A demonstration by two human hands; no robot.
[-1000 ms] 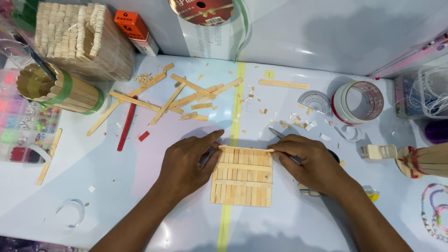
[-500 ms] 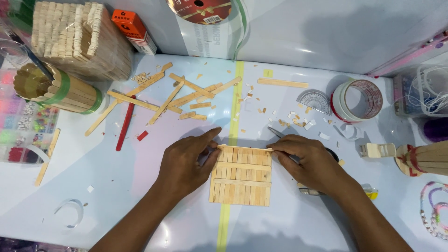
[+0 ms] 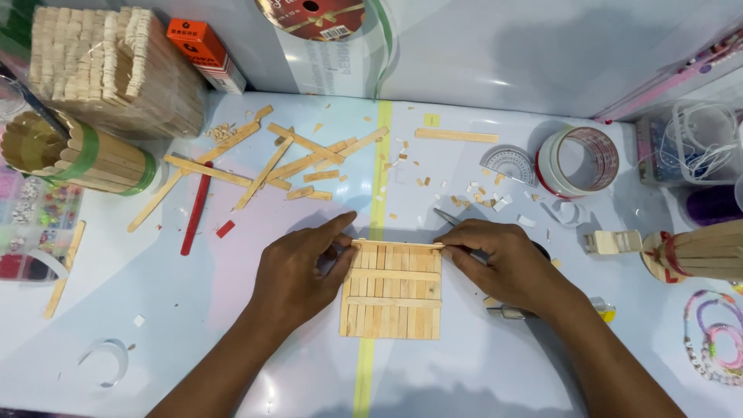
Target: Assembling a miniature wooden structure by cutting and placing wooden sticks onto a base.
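- In the middle of the white bench (image 3: 155,310), a flat panel of wooden sticks (image 3: 392,290) lay on a yellow tape line (image 3: 364,364).
- Since a second ago almost nothing had moved. Both hands had stayed at the far edge of the panel, so the top stick (image 3: 398,244) was likely being held in place.
- The left hand (image 3: 298,271) pinched the left end of that top stick, its grip closed on it with finger and thumb.
- The right hand (image 3: 507,259) pressed down on the right end, its fingers closed on it.
- The panel was made of pale upright sticks side by side, with two more sticks across them.
- On the far left of the bench lay loose sticks (image 3: 263,166) and a red stick (image 3: 196,213).
- On the far right stood a tape roll (image 3: 576,161).
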